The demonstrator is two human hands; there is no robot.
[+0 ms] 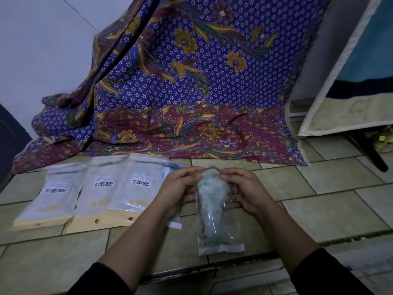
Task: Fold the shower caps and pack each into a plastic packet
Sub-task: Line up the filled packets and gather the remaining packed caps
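Two hands on one clear packet [220, 220], head view only. Left hand [180, 188] and right hand [247, 193] both pinching the packet's top edge, thumbs against fingertips at the mouth. Packet hanging upright over the tiled floor [331, 209]; bottom end touching it or not, cannot tell. Probably held this way to press the seal strip closed with the contents settled low. Pale green shower cap [212, 188] already inside, bunched lengthwise, filling most of the packet. Judged nearly done for this one, only the sealing left.

Lying on the floor to the left, in an overlapping row: three flat packets [97, 194] with cream punched ends toward the camera. Likely kept within reach as stock or as a finished pile, cannot tell which. White barcode sticker [103, 184] on each, print too small to read. Faint gold lettering [100, 202] lower down, blurred, unreadable. One more bag [173, 169] with something blue inside, mostly hidden behind the left hand. Patterned cloth [191, 92] draped behind, lower edge on the floor.
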